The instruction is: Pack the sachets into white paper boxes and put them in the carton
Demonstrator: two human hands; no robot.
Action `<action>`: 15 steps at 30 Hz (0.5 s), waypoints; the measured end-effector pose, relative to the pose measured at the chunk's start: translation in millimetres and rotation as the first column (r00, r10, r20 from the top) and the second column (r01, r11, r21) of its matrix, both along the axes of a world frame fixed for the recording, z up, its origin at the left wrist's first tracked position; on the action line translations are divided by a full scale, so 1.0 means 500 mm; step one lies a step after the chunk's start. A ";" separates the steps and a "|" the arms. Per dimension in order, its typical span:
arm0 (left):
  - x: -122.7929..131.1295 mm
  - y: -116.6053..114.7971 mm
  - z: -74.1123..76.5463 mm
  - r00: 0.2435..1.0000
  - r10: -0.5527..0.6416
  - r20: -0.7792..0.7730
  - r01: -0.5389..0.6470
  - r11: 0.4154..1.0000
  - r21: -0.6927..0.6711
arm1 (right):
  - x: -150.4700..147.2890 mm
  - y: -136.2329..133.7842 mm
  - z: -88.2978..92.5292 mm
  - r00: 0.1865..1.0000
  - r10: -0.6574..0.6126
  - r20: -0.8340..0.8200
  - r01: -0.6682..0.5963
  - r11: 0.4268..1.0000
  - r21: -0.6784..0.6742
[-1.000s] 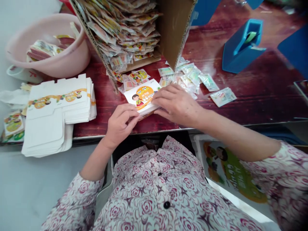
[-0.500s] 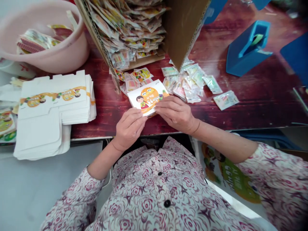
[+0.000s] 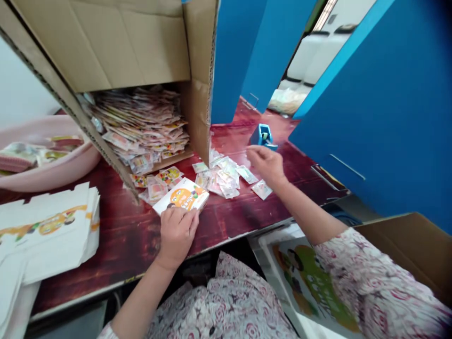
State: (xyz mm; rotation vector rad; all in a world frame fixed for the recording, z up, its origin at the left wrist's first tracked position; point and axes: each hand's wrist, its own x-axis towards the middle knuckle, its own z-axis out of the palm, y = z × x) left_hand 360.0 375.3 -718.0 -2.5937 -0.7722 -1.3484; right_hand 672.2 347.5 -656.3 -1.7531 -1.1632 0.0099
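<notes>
My left hand [image 3: 176, 230] grips the near end of a small white and orange printed box [image 3: 183, 195] and holds it down on the dark red table [image 3: 116, 221]. My right hand [image 3: 267, 163] is stretched out over the table just in front of a blue tape dispenser [image 3: 263, 135]. Its fingers are bunched in a pinch pointing left, and whatever is between them cannot be made out. Loose clear sachets [image 3: 226, 176] lie between the two hands.
A big cardboard box [image 3: 106, 42] lies on its side, full of sachets [image 3: 141, 125]. A pink basin [image 3: 52, 167] and a stack of flat box blanks [image 3: 49, 226] are on the left. Blue partitions [image 3: 374, 117] stand on the right, with an open carton [image 3: 416, 245] and a printed sheet [image 3: 310, 282] below.
My right hand left the small box and reached out toward the tape dispenser. My left hand kept the box. The camera tilted up.
</notes>
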 end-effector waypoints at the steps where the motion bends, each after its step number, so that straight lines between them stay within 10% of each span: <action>1: 0.006 -0.003 0.000 1.000 0.011 0.003 -0.011 1.000 0.010 | 0.057 0.006 0.006 0.988 -0.144 -0.059 0.140 0.988 -0.062; 7: 0.014 -0.005 0.001 1.000 0.010 -0.013 -0.010 0.999 0.044 | 0.268 0.047 0.035 0.864 -0.500 0.060 0.461 0.736 -0.495; 11: 0.013 -0.002 -0.001 1.000 0.013 -0.010 -0.013 0.997 0.074 | 0.303 0.090 0.031 0.824 -0.557 -0.102 0.411 0.711 -0.570; 15: 0.013 0.001 -0.008 1.000 0.012 -0.011 -0.011 0.995 0.100 | 0.321 0.112 0.014 0.768 -0.556 -0.318 0.399 0.803 -0.442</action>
